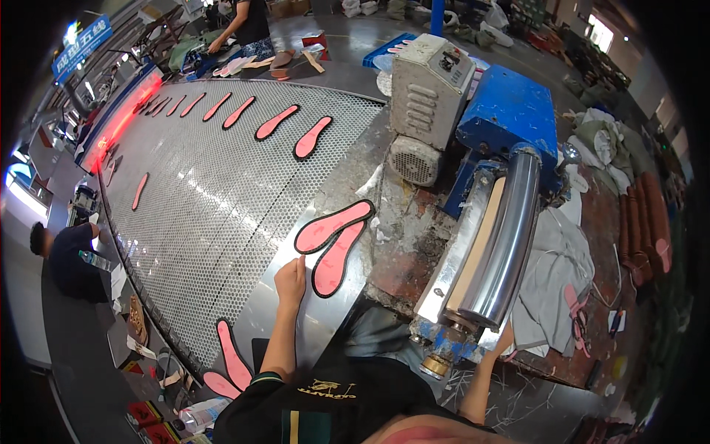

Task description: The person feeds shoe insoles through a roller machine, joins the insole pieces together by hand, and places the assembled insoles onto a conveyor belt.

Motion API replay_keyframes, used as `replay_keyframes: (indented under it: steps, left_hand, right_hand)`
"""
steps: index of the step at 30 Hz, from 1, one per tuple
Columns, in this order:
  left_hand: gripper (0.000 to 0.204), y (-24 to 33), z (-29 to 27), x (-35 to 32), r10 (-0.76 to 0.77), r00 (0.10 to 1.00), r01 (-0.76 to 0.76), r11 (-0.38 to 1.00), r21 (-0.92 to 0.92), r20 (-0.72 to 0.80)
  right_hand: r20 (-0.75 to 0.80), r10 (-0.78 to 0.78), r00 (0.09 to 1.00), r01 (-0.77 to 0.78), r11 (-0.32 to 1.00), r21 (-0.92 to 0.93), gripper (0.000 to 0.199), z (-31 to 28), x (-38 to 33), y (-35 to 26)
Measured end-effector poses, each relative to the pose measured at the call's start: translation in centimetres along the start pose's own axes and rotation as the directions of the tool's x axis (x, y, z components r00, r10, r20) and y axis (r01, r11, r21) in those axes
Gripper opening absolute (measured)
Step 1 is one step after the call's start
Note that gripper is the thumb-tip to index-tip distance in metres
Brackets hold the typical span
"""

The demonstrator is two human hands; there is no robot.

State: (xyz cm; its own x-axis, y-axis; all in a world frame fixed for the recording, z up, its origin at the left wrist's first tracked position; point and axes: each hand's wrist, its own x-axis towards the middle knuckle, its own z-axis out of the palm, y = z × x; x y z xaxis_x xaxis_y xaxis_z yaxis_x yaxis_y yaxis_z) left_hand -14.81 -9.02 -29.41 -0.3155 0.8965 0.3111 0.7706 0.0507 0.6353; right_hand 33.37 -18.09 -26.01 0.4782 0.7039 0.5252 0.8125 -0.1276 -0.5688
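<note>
Two pink shoe insoles with black edges lie crossed at the near rim of a perforated metal conveyor: one insole on top, the other below it. My left hand rests flat on the metal rim, fingers touching the heel end of the insoles, holding nothing. My right hand is mostly hidden behind the shiny steel roller of a blue machine; only the wrist and a bit of hand show.
More pink insoles ride in a row at the conveyor's far side. Two more lie near my left elbow. A grey motor box and blue housing stand to the right. One person sits at left, another works far back.
</note>
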Motion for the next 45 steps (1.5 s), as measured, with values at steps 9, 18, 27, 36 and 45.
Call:
replay_keyframes:
  steps: [9,18,27,36,45]
  left_hand:
    - [0.045,-0.6,0.0,-0.1,-0.014,1.0,0.014,0.998,-0.056,-0.001]
    - [0.024,1.5,-0.6,0.4,-0.095,0.991,0.088,0.993,-0.083,-0.092]
    - [0.024,1.6,-0.3,0.2,-0.131,0.987,0.111,0.974,-0.196,-0.091]
    - [0.03,2.1,-5.4,3.1,-0.231,0.951,0.256,0.206,-0.944,0.207]
    - [0.051,12.8,-11.9,4.0,0.671,0.737,0.46,-0.416,-0.784,0.076]
  right_hand:
    - [-0.024,-0.029,0.999,0.027,0.998,-0.059,0.009,0.5,-0.3,1.0]
    - [0.101,0.166,0.981,-0.174,0.981,0.081,0.006,0.7,-0.9,1.9]
    - [0.105,0.153,0.983,-0.163,0.983,0.09,0.006,-0.5,-0.6,0.0]
    - [0.105,-0.067,0.992,0.027,0.939,0.342,0.016,-2.0,-1.9,0.7]
    - [0.592,-0.63,0.504,-0.236,0.559,0.795,0.013,-4.5,-8.1,-19.0]
